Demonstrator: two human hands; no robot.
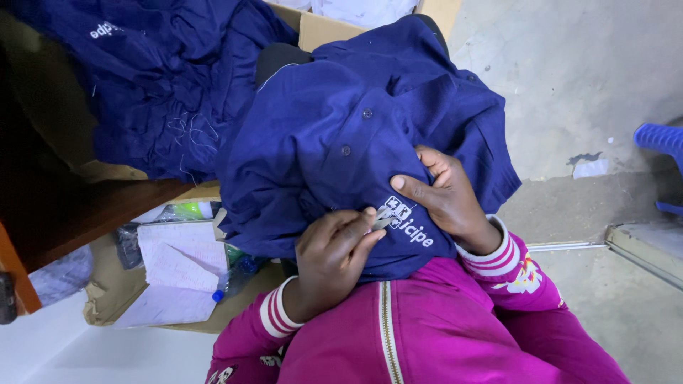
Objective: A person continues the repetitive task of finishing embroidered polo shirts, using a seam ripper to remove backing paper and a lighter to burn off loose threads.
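The floor (590, 78) fills the right side, grey and stained. A navy shirt (334, 128) lies bunched over the person's lap, its button placket facing up and white embroidery (407, 222) showing near its lower edge. A second pile of navy cloth (163, 78) sits at the upper left, loose white threads hanging on it, beside a cardboard box (320, 30) whose top is cut off by the frame. Below that a dark wooden desk (92, 206) edge runs in at the left, with a sheet of paper (174, 267) and a plastic bottle (238, 274) on the floor under it. A blue plastic object (662, 139) is cut off at the right edge; what it is cannot be told.

Both arms come up from the bottom in magenta sleeves with striped cuffs. The right hand (445, 195) lies flat on the shirt, fingers spread and thumb pointing left, pressing the cloth just above the embroidery. The left hand (334, 249) is curled, knuckles up, its grip pinched on a small metal tool (382, 219), probably a thread snip. Only the tool's tip shows; the rest is hidden inside the fingers. The tip touches the left end of the embroidery, just below the right thumb, so the work sits between the two hands.
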